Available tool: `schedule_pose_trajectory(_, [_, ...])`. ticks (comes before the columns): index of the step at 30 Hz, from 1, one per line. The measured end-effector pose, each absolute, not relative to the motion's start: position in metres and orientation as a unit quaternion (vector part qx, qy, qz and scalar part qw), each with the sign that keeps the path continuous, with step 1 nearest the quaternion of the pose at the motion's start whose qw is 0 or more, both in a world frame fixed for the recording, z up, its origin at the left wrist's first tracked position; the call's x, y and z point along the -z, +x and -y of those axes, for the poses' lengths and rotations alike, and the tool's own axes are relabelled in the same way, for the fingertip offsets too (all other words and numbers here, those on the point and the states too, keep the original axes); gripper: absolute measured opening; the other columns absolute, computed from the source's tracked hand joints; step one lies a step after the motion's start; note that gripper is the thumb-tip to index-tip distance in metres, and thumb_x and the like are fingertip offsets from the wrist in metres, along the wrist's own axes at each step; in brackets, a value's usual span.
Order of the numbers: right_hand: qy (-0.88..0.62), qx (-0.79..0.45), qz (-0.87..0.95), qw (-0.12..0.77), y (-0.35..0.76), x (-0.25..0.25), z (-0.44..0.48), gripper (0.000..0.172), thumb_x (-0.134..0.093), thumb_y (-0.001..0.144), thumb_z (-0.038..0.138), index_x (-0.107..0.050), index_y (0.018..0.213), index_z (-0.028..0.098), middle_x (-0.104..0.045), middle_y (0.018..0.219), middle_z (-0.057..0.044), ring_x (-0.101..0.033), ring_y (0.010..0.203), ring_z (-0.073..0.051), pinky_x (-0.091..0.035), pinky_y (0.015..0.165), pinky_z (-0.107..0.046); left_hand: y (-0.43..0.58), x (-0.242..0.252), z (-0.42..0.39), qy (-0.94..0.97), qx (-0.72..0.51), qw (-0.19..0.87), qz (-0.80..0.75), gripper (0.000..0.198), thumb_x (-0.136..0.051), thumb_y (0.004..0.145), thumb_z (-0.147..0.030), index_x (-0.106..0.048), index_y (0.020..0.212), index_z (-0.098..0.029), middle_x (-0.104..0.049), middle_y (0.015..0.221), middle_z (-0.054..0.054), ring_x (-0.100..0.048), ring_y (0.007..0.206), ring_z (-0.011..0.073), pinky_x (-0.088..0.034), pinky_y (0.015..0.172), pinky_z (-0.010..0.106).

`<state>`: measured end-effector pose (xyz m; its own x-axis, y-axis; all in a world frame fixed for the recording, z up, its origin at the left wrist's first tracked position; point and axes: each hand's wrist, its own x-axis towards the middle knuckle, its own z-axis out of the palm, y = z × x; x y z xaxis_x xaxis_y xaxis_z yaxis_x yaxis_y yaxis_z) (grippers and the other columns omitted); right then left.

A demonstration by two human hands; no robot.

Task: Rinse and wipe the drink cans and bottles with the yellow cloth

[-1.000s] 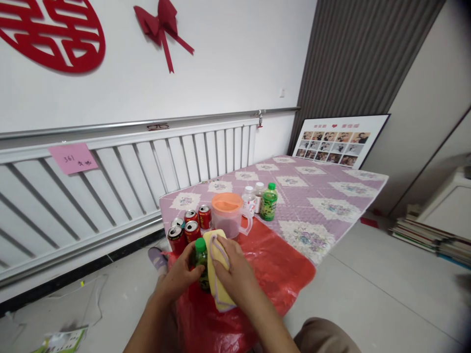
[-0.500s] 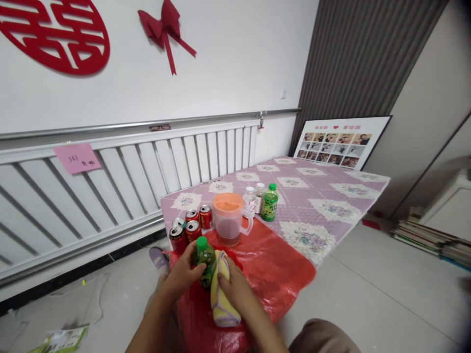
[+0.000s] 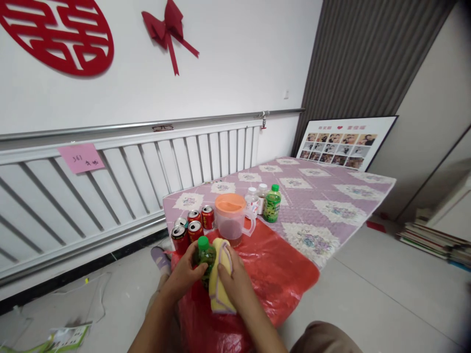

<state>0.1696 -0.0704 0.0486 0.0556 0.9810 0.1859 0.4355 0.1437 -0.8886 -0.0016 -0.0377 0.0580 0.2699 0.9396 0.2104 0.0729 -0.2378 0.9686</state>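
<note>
Both hands met at the table's (image 3: 331, 196) near edge: left hand (image 3: 184, 275) wrapped round a bottle (image 3: 205, 251), its lower half hidden; right hand (image 3: 237, 284) clutched a cloth (image 3: 219, 289) against it. Cans (image 3: 191, 228) stood just beyond.

Left hand (image 3: 184, 275) and right hand (image 3: 236, 284) bare; forearms (image 3: 156, 321) bare down to the frame's lower edge. Trouser leg (image 3: 326, 339): plain khaki-tan cloth, lower right. Foot (image 3: 161, 258) in grey-purple sock or slipper; cannot tell which.
</note>
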Motion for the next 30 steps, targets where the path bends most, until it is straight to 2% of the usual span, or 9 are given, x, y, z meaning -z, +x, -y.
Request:
schedule_pose_trajectory(2, [-0.583,-0.335,0.618,0.408,0.174,-0.028,0.068,0.061,-0.047,0.082,0.021,-0.042,0.141,0.004,-0.051,0.138,-0.021,-0.046,0.131,-0.028,-0.034,0.112,-0.045,-0.001,-0.057,0.039,0.633,-0.460,0.480,-0.397,0.063,-0.065,0.075,-0.025,-0.043,0.133,-0.016,-0.059,0.132,0.011,-0.054,0.124,0.0274,-0.039,0.110,0.043])
schedule_pose_trajectory(5, [-0.582,-0.344,0.617,0.403,0.179,-0.020,0.068,0.061,-0.048,0.082,0.022,-0.043,0.140,0.004,-0.055,0.133,-0.021,-0.048,0.130,-0.028,-0.037,0.110,-0.045,-0.001,-0.054,0.039,0.624,-0.459,0.488,-0.403,0.064,-0.066,0.074,-0.025,-0.043,0.134,-0.017,-0.057,0.134,0.011,-0.053,0.126,0.0283,-0.039,0.110,0.044])
schedule_pose_trajectory(10, [-0.545,-0.282,0.633,0.472,0.175,-0.067,0.075,0.059,-0.049,0.083,0.023,-0.043,0.141,0.014,-0.049,0.140,-0.016,-0.046,0.132,-0.024,-0.037,0.111,-0.041,-0.002,-0.054,0.036,0.633,-0.449,0.506,-0.377,0.062,-0.066,0.075,-0.024,-0.044,0.132,-0.019,-0.059,0.132,0.009,-0.055,0.124,0.0264,-0.042,0.108,0.041])
schedule_pose_trajectory(14, [-0.514,-0.262,0.655,0.487,0.171,-0.087,0.074,0.059,-0.051,0.082,0.022,-0.044,0.141,0.021,-0.048,0.140,-0.012,-0.046,0.132,-0.022,-0.035,0.112,-0.039,-0.003,-0.056,0.035,0.636,-0.448,0.508,-0.369,0.062,-0.066,0.075,-0.025,-0.044,0.133,-0.019,-0.058,0.134,0.010,-0.055,0.124,0.0269,-0.042,0.108,0.042])
schedule_pose_trajectory(17, [-0.542,-0.307,0.625,0.470,0.173,-0.067,0.068,0.060,-0.050,0.083,0.024,-0.043,0.142,0.016,-0.048,0.142,-0.014,-0.045,0.133,-0.023,-0.035,0.112,-0.040,-0.003,-0.055,0.036,0.631,-0.453,0.497,-0.385,0.064,-0.066,0.075,-0.026,-0.043,0.135,-0.019,-0.057,0.135,0.010,-0.054,0.125,0.0274,-0.041,0.109,0.042])
schedule_pose_trajectory(20, [-0.563,-0.361,0.613,0.420,0.180,-0.038,0.065,0.059,-0.051,0.081,0.022,-0.047,0.139,0.014,-0.055,0.138,-0.015,-0.050,0.129,-0.024,-0.036,0.111,-0.042,-0.004,-0.054,0.036,0.633,-0.451,0.491,-0.395,0.065,-0.066,0.075,-0.025,-0.043,0.135,-0.017,-0.059,0.132,0.010,-0.054,0.124,0.0274,-0.042,0.108,0.041])
schedule_pose_trajectory(24, [-0.576,-0.358,0.625,0.386,0.185,-0.026,0.070,0.059,-0.050,0.083,0.022,-0.046,0.140,0.010,-0.058,0.134,-0.017,-0.052,0.128,-0.024,-0.037,0.109,-0.042,-0.006,-0.057,0.037,0.633,-0.431,0.492,-0.415,0.066,-0.066,0.075,-0.026,-0.043,0.137,-0.019,-0.059,0.133,0.009,-0.055,0.123,0.0273,-0.042,0.107,0.042])
schedule_pose_trajectory(30, [-0.592,-0.328,0.638,0.368,0.183,-0.031,0.076,0.061,-0.050,0.082,0.020,-0.043,0.141,0.003,-0.055,0.136,-0.022,-0.050,0.129,-0.027,-0.036,0.110,-0.044,0.007,-0.067,0.047,0.613,-0.484,0.321,-0.536,0.069,-0.071,0.069,-0.028,-0.047,0.132,-0.019,-0.056,0.129,0.012,-0.055,0.118,0.0297,-0.045,0.101,0.045])
